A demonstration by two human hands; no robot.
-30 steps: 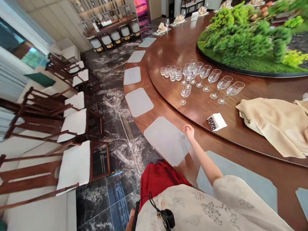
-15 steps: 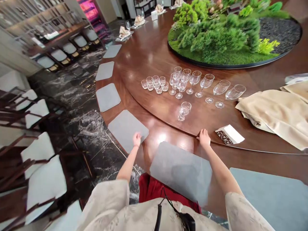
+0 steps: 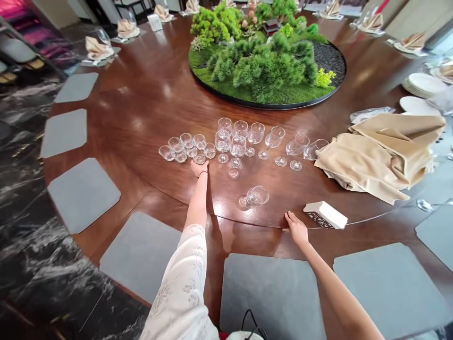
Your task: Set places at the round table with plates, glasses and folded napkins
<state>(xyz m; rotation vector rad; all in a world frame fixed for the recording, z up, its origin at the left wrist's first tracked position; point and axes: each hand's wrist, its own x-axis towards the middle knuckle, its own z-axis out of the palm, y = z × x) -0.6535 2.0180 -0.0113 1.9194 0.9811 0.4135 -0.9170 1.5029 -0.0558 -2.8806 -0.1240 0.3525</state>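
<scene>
My left hand (image 3: 199,168) reaches far across the round wooden table (image 3: 141,108), fingers stretched out and touching the nearest of several small clear glasses (image 3: 184,147). Beside them stands a row of stemmed wine glasses (image 3: 255,135). One more wine glass (image 3: 257,195) stands alone, nearer to me. My right hand (image 3: 296,227) lies flat and open on the edge of the inner turntable (image 3: 226,218), just left of a small white box with a dark patterned side (image 3: 325,215). A grey placemat (image 3: 272,293) lies in front of me.
A pile of beige cloth (image 3: 382,156) lies to the right on the turntable. A green plant centrepiece (image 3: 265,61) fills the middle. More grey placemats (image 3: 83,193) ring the table's rim. White plates (image 3: 423,85) and folded napkins (image 3: 95,46) sit at the far places.
My view has swung right, over the table. My left hand left the placemat's corner and reached out to the small glasses. My right hand stays on the turntable's edge.
</scene>
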